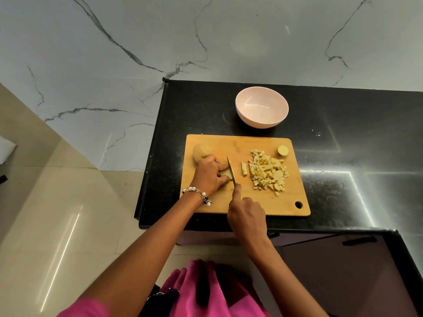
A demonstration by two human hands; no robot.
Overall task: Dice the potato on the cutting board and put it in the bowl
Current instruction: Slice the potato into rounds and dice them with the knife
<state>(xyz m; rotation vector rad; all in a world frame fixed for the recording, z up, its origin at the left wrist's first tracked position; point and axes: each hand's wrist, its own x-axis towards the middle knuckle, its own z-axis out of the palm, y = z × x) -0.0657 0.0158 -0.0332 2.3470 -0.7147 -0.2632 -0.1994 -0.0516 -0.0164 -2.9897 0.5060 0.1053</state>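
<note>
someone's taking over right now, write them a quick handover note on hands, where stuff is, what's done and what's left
Left hand: pinning a potato piece to the board.
Right hand: gripping the knife, forefinger along the spine, blade at the piece beside the left fingertips.
Where things are: uncut potato chunk at the board's far-left corner, behind the left hand. One strip just right of the blade. Diced pile on the right half. End cap at the far-right corner. Bowl on the counter beyond the board, empty.
Done: a good part diced.
Left: finish this piece, the strip and the chunk, then move the dice into the bowl.
</note>
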